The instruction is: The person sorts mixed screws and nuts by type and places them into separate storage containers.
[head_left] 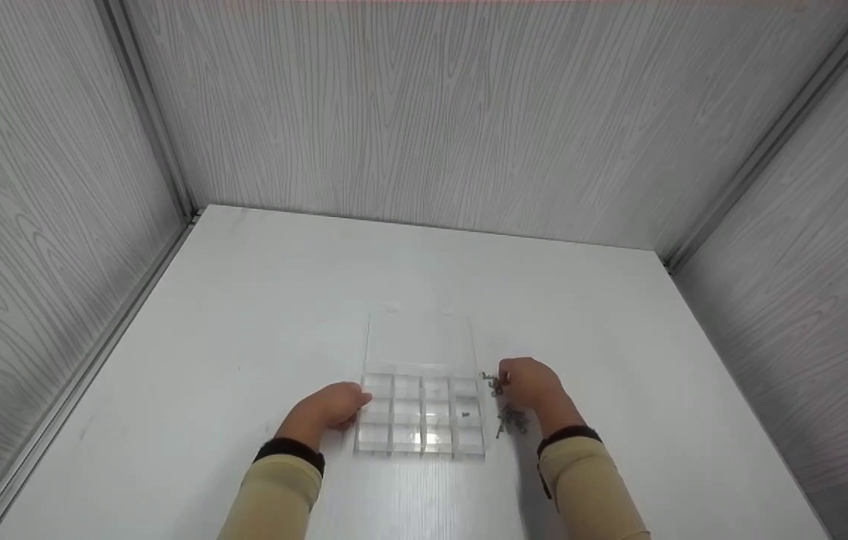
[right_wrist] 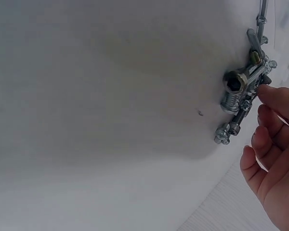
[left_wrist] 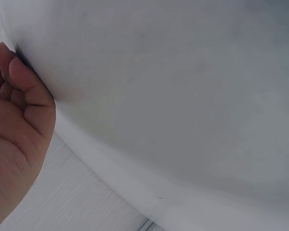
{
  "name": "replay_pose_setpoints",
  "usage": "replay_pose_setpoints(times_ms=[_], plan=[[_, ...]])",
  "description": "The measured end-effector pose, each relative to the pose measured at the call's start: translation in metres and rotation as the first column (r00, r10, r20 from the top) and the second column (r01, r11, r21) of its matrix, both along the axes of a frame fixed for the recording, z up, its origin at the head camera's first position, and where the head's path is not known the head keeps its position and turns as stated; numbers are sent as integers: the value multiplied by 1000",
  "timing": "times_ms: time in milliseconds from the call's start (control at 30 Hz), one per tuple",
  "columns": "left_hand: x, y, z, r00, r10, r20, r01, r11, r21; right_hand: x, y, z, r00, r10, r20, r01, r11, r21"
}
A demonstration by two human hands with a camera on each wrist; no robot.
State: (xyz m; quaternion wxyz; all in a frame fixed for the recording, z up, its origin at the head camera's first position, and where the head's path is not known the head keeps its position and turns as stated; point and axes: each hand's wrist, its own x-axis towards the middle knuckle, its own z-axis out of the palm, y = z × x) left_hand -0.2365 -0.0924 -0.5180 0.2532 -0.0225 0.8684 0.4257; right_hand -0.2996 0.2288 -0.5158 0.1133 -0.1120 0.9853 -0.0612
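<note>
A clear plastic compartment box (head_left: 422,397) lies on the white table with its transparent lid (head_left: 419,337) folded back. One small dark piece of hardware (head_left: 465,414) sits in a right-hand compartment. My left hand (head_left: 334,405) holds the box's left side, the thumb over the rim; the left wrist view shows this hand (left_wrist: 19,120) with curled fingers but not the box. On the box's right, my right hand (head_left: 532,384) touches a loose pile of metal screws and bolts (right_wrist: 241,91). Its fingertips (right_wrist: 267,94) meet the pile, and whether they pinch a piece is unclear.
More screws (head_left: 513,420) lie just below the right hand, close to the wrist. Grey wood-grain panels (head_left: 424,112) stand behind the table (head_left: 424,255) and on both sides. A tiny dark speck (right_wrist: 200,112) is on the tabletop.
</note>
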Motion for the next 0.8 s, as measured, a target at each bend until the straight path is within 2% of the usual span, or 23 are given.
replay_pose_setpoints(times_ms=[200, 333, 533, 633, 800], plan=[[1, 0, 0, 1000, -6, -24, 5, 1000, -20, -2, -3, -4, 1000, -7, 19, 6, 1000, 18], [2, 0, 0, 1000, -3, -26, 3, 1000, -24, -1, -3, -4, 1000, 17, 18, -18, 999, 38], [2, 1, -1, 1000, -5, -18, 5, 1000, -14, 2, 2, 0, 996, 73, -57, -72, 997, 17], [1, 0, 0, 1000, 4, -8, -4, 1000, -5, 1, 3, 6, 996, 58, -74, -59, 998, -7], [1, -1, 0, 1000, -4, -9, 4, 1000, -8, -2, 0, 12, 1000, 6, -25, -7, 999, -44]])
